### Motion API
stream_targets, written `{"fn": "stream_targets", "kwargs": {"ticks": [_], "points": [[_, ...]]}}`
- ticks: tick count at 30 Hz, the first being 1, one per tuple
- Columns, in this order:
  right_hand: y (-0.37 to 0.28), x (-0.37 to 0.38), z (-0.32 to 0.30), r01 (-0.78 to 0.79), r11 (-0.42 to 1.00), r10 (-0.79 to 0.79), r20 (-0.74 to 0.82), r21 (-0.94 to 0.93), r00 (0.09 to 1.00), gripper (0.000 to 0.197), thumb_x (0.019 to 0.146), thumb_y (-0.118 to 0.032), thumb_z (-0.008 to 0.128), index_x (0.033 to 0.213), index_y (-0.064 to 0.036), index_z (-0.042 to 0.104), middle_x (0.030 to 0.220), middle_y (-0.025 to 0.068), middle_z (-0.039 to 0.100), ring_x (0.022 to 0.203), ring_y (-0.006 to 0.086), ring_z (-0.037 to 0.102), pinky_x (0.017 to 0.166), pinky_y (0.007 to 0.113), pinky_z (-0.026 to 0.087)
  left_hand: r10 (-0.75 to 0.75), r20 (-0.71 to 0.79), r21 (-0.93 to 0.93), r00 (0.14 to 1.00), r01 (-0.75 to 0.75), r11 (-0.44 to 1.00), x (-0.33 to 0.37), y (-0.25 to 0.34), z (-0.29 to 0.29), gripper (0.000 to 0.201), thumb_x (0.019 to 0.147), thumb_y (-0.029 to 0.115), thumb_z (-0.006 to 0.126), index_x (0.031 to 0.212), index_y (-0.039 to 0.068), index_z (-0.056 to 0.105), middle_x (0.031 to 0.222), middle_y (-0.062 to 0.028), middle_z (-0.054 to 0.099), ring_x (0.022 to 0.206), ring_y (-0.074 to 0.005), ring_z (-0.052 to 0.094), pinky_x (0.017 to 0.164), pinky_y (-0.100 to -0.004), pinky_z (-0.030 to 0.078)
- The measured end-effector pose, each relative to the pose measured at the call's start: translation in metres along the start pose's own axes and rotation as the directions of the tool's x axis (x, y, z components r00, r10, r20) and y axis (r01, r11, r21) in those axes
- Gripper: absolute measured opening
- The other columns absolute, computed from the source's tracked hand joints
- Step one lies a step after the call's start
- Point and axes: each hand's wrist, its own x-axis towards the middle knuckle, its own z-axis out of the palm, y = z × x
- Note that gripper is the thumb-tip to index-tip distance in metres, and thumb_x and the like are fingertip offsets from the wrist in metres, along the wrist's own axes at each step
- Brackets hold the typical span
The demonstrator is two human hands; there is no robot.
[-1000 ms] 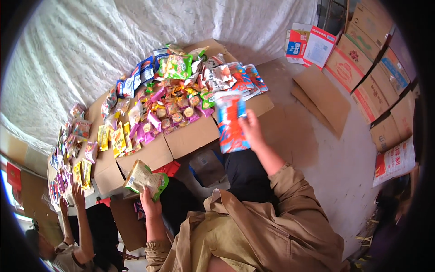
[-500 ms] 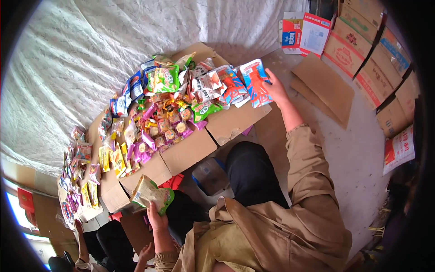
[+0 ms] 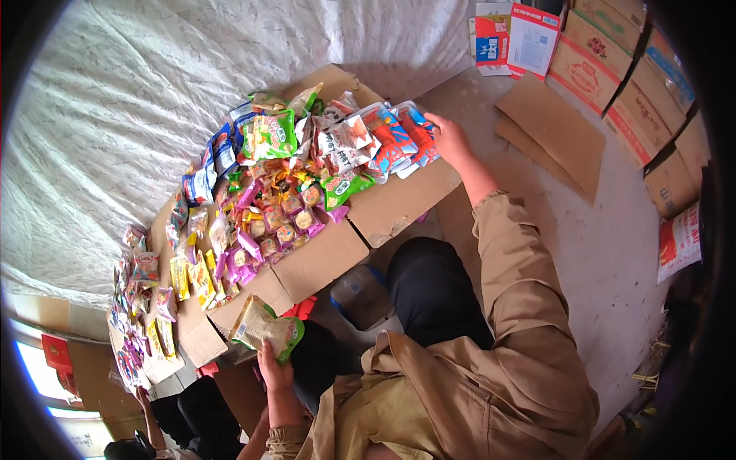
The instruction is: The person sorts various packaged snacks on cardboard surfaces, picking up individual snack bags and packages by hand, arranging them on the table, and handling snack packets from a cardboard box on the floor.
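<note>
Left hand [image 3: 276,371]: fingers hold green-edged packet [image 3: 257,326]
Right hand [image 3: 454,142]: fingers at right edge of red-and-blue packet [image 3: 416,132], cannot tell if gripping
Snack heap [image 3: 285,205]: crowds left of right fingers
Cardboard sheets [image 3: 553,132]: right of those fingers

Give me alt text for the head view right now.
A person's left hand holds a green-and-tan snack pouch, while the right hand is at the edge of a rectangular red-and-blue packet on a brown cardboard surface heaped with colourful wrapped snacks.
</note>
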Motion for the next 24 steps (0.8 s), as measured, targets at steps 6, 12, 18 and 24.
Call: {"fn": "stream_targets", "kwargs": {"ticks": [6, 12, 18, 24], "points": [[-0.081, -0.030, 0.002, 0.113, 0.938, -0.109, -0.030, 0.328, 0.994, 0.022, 0.093, -0.016, 0.067, 0.113, -0.0048, 0.068, 0.103, 0.0125, 0.072, 0.095, 0.0238, 0.070, 0.083, 0.035, 0.054, 0.036, -0.046, 0.015, 0.998, -0.035, 0.999, -0.001, -0.004, 0.014, 0.040, 0.103, 0.019, 0.053, 0.137, -0.002, 0.047, 0.130, -0.0135, 0.059, 0.116, -0.0263, 0.060, 0.102, -0.0401, 0.047], [-0.194, -0.147, 0.035, 0.118, 0.811, -0.524, 0.620, 0.573, 0.585, 0.042, 0.092, -0.019, 0.069, 0.129, -0.0008, 0.059, 0.107, 0.0136, 0.073, 0.093, 0.0192, 0.071, 0.084, 0.034, 0.055, -0.021, 0.128, -0.046, 0.992, 0.027, 0.999, 0.010, -0.015, 0.022, 0.034, 0.103, 0.017, 0.055, 0.132, 0.000, 0.053, 0.126, -0.0110, 0.063, 0.117, -0.0234, 0.061, 0.104, -0.0395, 0.047], [-0.230, -0.244, 0.108, -0.412, 0.712, -0.484, 0.822, 0.569, 0.299, 0.060, 0.095, -0.023, 0.069, 0.141, 0.0057, 0.043, 0.124, 0.0174, 0.065, 0.108, 0.0181, 0.064, 0.092, 0.033, 0.052, -0.074, 0.237, 0.045, 0.969, 0.065, 0.997, 0.003, -0.024, 0.033, 0.039, 0.101, 0.024, 0.061, 0.130, -0.001, 0.057, 0.123, -0.0087, 0.066, 0.112, -0.0203, 0.063, 0.100, -0.0366, 0.048], [-0.249, -0.259, 0.107, -0.630, 0.604, -0.401, 0.869, 0.488, 0.289, 0.042, 0.094, -0.013, 0.067, 0.130, 0.0048, 0.052, 0.118, 0.0084, 0.064, 0.108, 0.0144, 0.060, 0.095, 0.033, 0.049, -0.001, 0.259, 0.276, 0.966, -0.072, 0.958, -0.008, -0.030, 0.019, 0.038, 0.100, 0.028, 0.061, 0.123, -0.002, 0.060, 0.117, -0.0083, 0.066, 0.109, -0.0195, 0.062, 0.098, -0.0351, 0.048]]}}
